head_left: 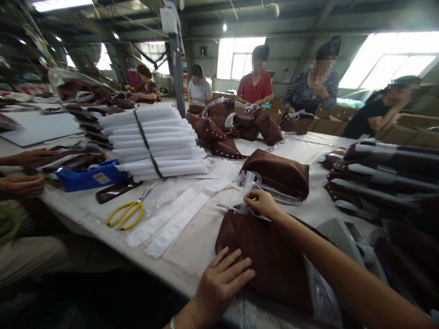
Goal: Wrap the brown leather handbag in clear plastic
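A bag workshop: workers (255,87) line a long tabletop (192,235) piled with bags (279,173), cartons (398,139) behind, roof beams (321,17) overhead.

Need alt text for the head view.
A person's left hand rests on a dark brown leathery bag; the right hand holds a translucent plastic strip by the bag's far edge. Yellow-handled scissors and a strapped white stack lie to the left.

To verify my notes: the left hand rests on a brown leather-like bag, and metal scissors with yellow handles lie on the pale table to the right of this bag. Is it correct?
Only the side is wrong: the head view shows the metal scissors with yellow handles on the pale table to the left of the brown leather-like bag, on which the left hand rests.
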Demonstrator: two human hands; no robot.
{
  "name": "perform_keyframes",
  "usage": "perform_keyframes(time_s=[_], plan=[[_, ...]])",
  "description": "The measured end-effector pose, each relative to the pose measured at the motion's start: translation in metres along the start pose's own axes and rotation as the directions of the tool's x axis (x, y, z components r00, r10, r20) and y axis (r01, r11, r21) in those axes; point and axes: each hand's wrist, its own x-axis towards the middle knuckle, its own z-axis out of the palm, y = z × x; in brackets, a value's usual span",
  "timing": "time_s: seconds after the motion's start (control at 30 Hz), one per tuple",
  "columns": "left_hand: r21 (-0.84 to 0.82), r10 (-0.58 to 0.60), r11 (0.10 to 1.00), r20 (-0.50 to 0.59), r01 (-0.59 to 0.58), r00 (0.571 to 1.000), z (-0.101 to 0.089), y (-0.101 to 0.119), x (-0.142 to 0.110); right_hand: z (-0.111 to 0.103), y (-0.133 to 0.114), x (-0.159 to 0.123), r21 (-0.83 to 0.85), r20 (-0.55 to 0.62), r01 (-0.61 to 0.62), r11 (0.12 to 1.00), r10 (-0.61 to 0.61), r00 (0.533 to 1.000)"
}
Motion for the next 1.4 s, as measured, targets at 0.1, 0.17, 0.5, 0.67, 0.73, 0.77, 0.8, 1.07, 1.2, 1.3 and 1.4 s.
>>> perform_keyframes(time_s=[0.1, 0.17, 0.5, 0.67, 0.73, 0.77, 0.8, 1.07, 1.2, 1.3, 1.4], plan=[[0.003, -0.001, 1.0, 0.008, 0.001, 1.0, -0.001, 0.0, 0.0, -0.004, -0.006, -0.002, -0.026, -0.078, 0.032, 0.999, -0.034, 0.996], [-0.003, -0.006, 1.0, 0.006, 0.006, 1.0, -0.001, 0.0, 0.0, -0.005, -0.008, -0.004, -0.019, -0.114, 0.038, 0.999, -0.04, 0.993], [-0.001, -0.003, 1.0, 0.024, 0.003, 1.0, -0.001, -0.001, -0.001, 0.005, -0.004, -0.006, 0.234, 0.036, -0.141, 0.962, 0.137, 0.99], [-0.003, -0.001, 1.0, 0.036, 0.001, 0.999, -0.001, -0.001, -0.002, 0.003, -0.012, -0.008, 0.154, 0.097, -0.121, 0.981, 0.107, 0.989], [-0.011, -0.012, 1.0, 0.027, 0.012, 1.0, -0.001, 0.0, -0.002, 0.003, -0.012, -0.007, 0.06, 0.064, -0.085, 0.995, 0.081, 0.995], [-0.012, -0.016, 1.0, 0.023, 0.016, 1.0, -0.001, 0.0, -0.001, 0.004, -0.012, -0.007, 0.007, 0.036, -0.069, 0.998, 0.069, 0.997], [-0.01, -0.016, 1.0, 0.021, 0.016, 1.0, -0.001, 0.0, -0.001, 0.005, -0.011, -0.007, -0.045, 0.005, -0.056, 0.997, 0.056, 0.998], [0.007, -0.001, 1.0, 0.048, 0.001, 0.999, -0.002, -0.002, 0.0, 0.01, -0.009, -0.012, -0.219, -0.049, 0.007, 0.976, -0.019, 0.999], [0.001, -0.003, 1.0, 0.027, 0.003, 1.0, -0.002, -0.001, 0.0, 0.012, -0.009, -0.009, -0.163, 0.036, 0.041, 0.986, -0.036, 0.999], [0.008, -0.001, 1.0, 0.031, 0.001, 1.0, -0.003, 0.0, 0.001, 0.014, -0.004, -0.003, -0.123, 0.018, 0.027, 0.992, -0.025, 1.0], [0.026, 0.007, 1.0, 0.032, -0.008, 0.999, -0.005, 0.001, 0.003, 0.017, 0.002, 0.003, -0.043, -0.007, -0.005, 0.999, 0.005, 1.0]])
